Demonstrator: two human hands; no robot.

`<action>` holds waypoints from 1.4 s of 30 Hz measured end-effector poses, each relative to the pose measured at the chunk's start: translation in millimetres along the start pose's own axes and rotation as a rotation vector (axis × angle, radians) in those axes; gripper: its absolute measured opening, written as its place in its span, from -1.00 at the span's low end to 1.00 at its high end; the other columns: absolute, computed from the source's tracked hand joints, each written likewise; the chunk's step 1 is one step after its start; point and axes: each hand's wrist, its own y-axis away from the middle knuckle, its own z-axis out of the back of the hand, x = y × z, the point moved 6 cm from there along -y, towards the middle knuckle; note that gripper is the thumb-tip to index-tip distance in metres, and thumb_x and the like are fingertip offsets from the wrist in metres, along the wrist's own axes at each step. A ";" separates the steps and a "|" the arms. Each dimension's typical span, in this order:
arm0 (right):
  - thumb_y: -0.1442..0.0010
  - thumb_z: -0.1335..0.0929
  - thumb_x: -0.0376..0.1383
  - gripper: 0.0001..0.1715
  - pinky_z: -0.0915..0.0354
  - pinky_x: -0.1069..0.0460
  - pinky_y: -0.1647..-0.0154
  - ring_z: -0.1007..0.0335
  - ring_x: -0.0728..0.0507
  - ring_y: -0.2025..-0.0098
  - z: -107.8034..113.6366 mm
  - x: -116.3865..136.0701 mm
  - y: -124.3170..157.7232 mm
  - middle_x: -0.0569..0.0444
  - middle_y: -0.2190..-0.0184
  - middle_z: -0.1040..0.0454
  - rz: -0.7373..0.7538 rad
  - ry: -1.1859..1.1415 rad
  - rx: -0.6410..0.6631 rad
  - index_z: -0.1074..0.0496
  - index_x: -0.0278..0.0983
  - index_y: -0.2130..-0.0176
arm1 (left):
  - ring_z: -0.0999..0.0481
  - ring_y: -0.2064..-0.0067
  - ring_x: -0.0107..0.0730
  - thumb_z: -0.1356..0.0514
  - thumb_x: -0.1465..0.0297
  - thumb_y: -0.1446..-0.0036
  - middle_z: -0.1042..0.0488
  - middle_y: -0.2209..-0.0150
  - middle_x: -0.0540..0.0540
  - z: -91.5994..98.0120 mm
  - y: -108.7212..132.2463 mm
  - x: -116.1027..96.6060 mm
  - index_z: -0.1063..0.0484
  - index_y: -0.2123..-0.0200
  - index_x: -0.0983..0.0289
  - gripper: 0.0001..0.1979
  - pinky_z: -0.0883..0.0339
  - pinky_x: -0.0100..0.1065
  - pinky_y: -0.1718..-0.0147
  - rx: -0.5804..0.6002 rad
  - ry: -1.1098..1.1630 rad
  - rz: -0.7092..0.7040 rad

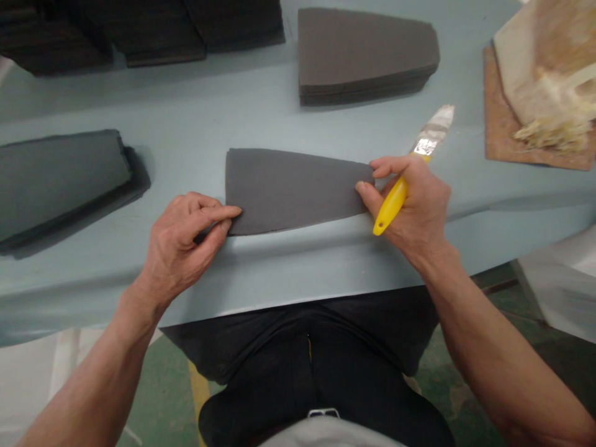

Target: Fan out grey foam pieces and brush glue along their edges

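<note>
A dark grey wedge-shaped foam piece (291,189) lies flat on the pale blue table (195,124) in front of me. My left hand (184,242) pinches its wide left corner between thumb and fingers. My right hand (412,202) pinches the narrow right end with thumb and forefinger. The same hand grips a yellow-handled scraper (395,198), whose metal blade (433,133) points away to the upper right.
A stack of grey foam wedges (365,56) sits at the back centre, another stack (60,186) at the left, darker stacks (139,28) at the far left back. A brown board with a glue-crusted block (544,74) stands at the right. The table's front edge runs below my hands.
</note>
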 end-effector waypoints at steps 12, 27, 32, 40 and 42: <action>-0.28 -0.51 -0.11 -0.68 -0.50 -0.11 0.09 -0.59 -0.18 0.22 -0.7 -0.9 0.9 0.02 0.04 -0.68 -0.008 0.062 0.014 -0.39 -0.09 0.07 | -0.60 0.11 -0.21 -0.14 0.20 -0.50 -0.64 0.16 0.04 -0.2 -0.9 0.7 -0.66 0.01 0.00 -0.74 -0.49 -0.04 0.02 0.006 0.006 0.010; -0.29 -0.49 -0.13 -0.72 -0.51 -0.11 -0.01 -0.62 -0.18 0.14 -3.3 -1.7 1.8 0.01 0.05 -0.67 0.007 0.017 -0.015 -0.39 -0.10 0.08 | -0.61 0.13 -0.22 -0.20 0.29 -0.47 -0.65 0.17 0.06 1.9 0.0 0.3 -0.67 -0.01 0.07 -0.78 -0.47 -0.11 0.05 -0.029 0.057 -0.043; -0.29 -0.49 -0.12 -0.72 -0.51 -0.10 0.03 -0.60 -0.18 0.18 -2.0 0.2 0.6 0.02 0.07 -0.68 0.001 0.037 -0.021 -0.40 -0.10 0.10 | -0.63 0.10 -0.19 -0.23 0.30 -0.45 -0.67 0.16 0.08 2.0 0.4 1.1 -0.68 -0.02 0.07 -0.79 -0.48 -0.10 0.02 -0.041 0.065 -0.036; -0.29 -0.49 -0.14 -0.77 -0.48 -0.07 0.12 -0.62 -0.16 0.26 -3.2 4.3 2.4 0.04 0.13 -0.72 0.006 0.013 -0.087 -0.45 -0.13 0.12 | -0.66 0.07 -0.24 -0.23 0.33 -0.46 -0.70 0.10 0.03 5.2 2.9 3.7 -0.64 -0.04 0.04 -0.79 -0.49 -0.18 -0.01 -0.045 0.109 -0.027; -0.30 -0.49 -0.16 -0.80 -0.47 -0.06 0.14 -0.64 -0.18 0.23 -3.5 6.8 2.7 0.05 0.15 -0.72 0.021 -0.008 -0.111 -0.45 -0.13 0.13 | -0.66 0.09 -0.27 -0.23 0.33 -0.46 -0.70 0.10 0.01 7.2 4.1 5.6 -0.63 -0.04 0.02 -0.80 -0.49 -0.22 0.01 -0.046 0.120 -0.009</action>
